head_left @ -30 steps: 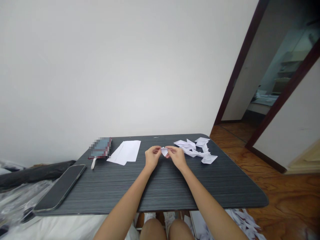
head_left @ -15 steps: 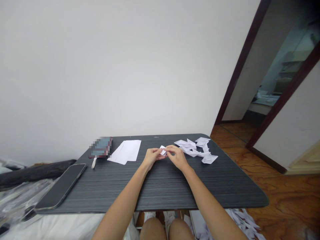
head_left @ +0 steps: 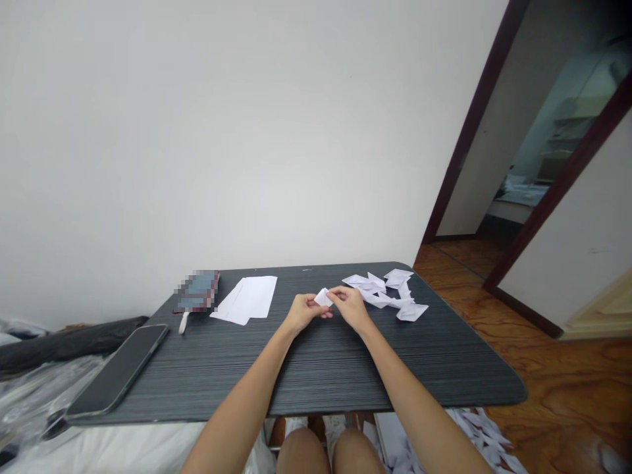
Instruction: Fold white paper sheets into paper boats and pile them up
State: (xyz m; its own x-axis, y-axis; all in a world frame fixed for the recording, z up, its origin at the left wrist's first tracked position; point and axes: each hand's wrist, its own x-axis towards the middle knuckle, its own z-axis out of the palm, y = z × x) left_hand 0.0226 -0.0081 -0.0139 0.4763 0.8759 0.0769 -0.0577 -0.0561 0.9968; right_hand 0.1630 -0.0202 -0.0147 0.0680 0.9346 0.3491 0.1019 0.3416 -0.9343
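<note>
A small piece of folded white paper is held up between both hands over the middle of the dark table. My left hand grips it from the left, fingers beneath and behind it. On its right side, my right hand pinches the edge between thumb and fingers. Several folded white paper pieces lie in a loose group just right of my right hand. Left of my hands, flat white paper sheets overlap on the table.
The dark wood-grain table stands against a white wall. At its left edge lies a black phone, with a blurred-out item and its white strap behind. More folded papers are heaped below the table's right front. A doorway opens at right.
The folded paper now shows a larger pointed face between my fingers. My left thumb has shifted slightly back from it. Both hands still hold it in nearly the same place.
</note>
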